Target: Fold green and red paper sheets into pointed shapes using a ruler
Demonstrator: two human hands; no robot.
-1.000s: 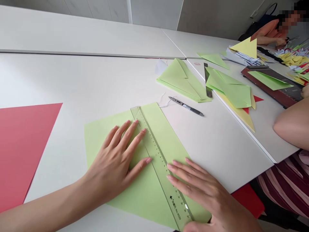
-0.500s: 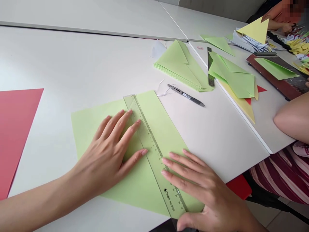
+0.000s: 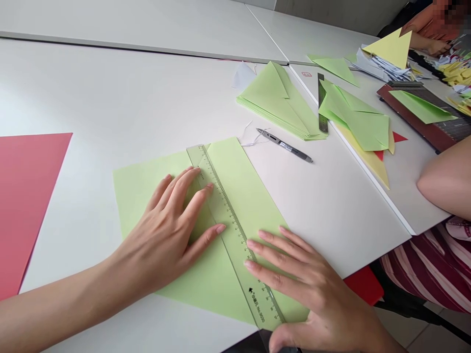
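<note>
A clear plastic ruler (image 3: 235, 228) lies slantwise across a light green paper sheet (image 3: 206, 284) on the white table. With fingertips and thumb on the ruler's left part, my left hand (image 3: 169, 228) rests flat and open, its fingers spread. My right hand (image 3: 305, 284) is open too, fingers stretched over the ruler's scaled edge near its lower end and onto the green paper. Its thumb lies by the ruler's near end, at the table edge. A grey pen (image 3: 284, 145) lies beyond the green sheet, beside some thin white string (image 3: 252, 143).
Folded green papers (image 3: 274, 100) are stacked farther back, with a dark metal ruler (image 3: 322, 105) beside them. A red sheet (image 3: 29, 206) lies at left. At right are more green folded papers (image 3: 358, 117), a paper trimmer (image 3: 423, 108) and another person's arm (image 3: 447, 181).
The green sheet's left part and the red sheet show slightly farther right. The upper end of the ruler has shifted a little left. Both hands stay nearly in place.
</note>
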